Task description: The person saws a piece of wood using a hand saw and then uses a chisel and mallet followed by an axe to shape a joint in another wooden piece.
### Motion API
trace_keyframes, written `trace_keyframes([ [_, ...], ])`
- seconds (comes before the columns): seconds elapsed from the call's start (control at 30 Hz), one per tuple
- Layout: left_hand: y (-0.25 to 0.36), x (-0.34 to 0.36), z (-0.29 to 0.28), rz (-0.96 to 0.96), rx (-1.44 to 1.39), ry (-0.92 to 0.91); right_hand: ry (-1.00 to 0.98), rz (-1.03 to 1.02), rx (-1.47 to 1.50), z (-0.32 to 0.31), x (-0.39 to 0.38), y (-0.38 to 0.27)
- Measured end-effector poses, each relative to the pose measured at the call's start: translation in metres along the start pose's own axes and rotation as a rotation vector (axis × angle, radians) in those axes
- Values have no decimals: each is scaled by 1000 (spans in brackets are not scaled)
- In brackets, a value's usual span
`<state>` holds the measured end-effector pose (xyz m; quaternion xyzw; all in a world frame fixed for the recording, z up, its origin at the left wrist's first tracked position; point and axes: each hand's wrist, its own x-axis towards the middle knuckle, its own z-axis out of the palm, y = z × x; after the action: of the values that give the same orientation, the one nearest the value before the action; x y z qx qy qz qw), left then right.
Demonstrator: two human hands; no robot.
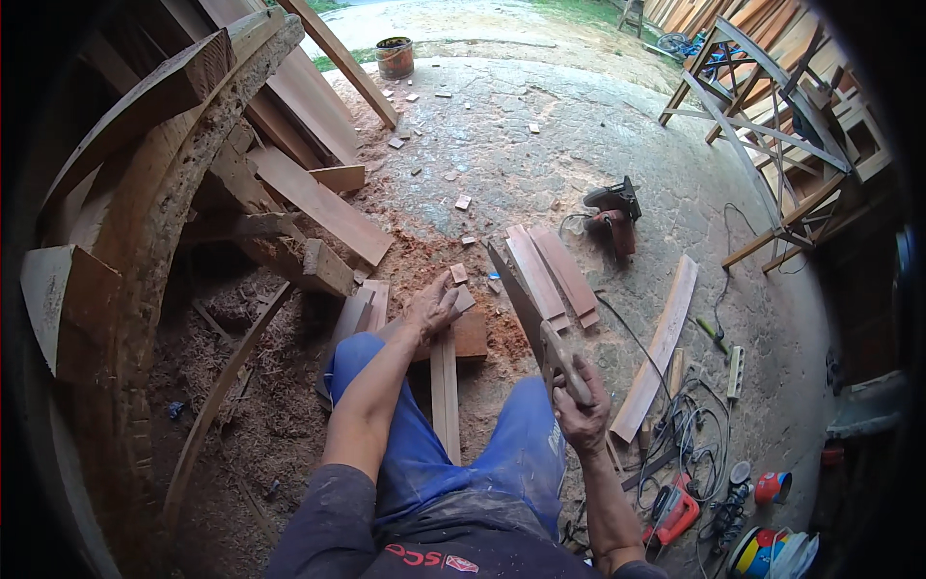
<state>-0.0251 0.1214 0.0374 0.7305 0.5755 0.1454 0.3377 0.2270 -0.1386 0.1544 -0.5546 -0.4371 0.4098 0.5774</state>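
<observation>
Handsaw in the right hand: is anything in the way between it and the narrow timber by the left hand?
From this view, nothing visible blocks the handsaw from the narrow timber. The brown wooden block showing between them seems to lie lower, under the timber. The left hand is at the timber's far end.

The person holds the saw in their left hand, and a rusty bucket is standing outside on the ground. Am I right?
Not quite: the head view shows the saw in the right hand. The rusty bucket is standing on the ground.
</observation>
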Motion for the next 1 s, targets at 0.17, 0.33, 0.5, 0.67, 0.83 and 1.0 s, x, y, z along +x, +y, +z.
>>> trace_keyframes([
  [0.17, -26, 10, 26, 87, 60, 203, 8, -358, -550, 39, -26, -42],
  [0.33, -8, 9, 45, -7, 126, 380, -56, -481, -772, 36, -35, -51],
  [0.5, -16, 10, 38, 43, 96, 302, -133, -505, -758, 37, -49, -61],
  [0.67, -20, 14, 45, 15, 116, 379, -159, -469, -781, 38, -56, -57],
  [0.83, -16, 11, 51, 68, 147, 464, -136, -523, -776, 46, -54, -57],
  [1.0, -15, 13, 53, 50, 184, 471, -193, -472, -805, 48, -56, -69],
])
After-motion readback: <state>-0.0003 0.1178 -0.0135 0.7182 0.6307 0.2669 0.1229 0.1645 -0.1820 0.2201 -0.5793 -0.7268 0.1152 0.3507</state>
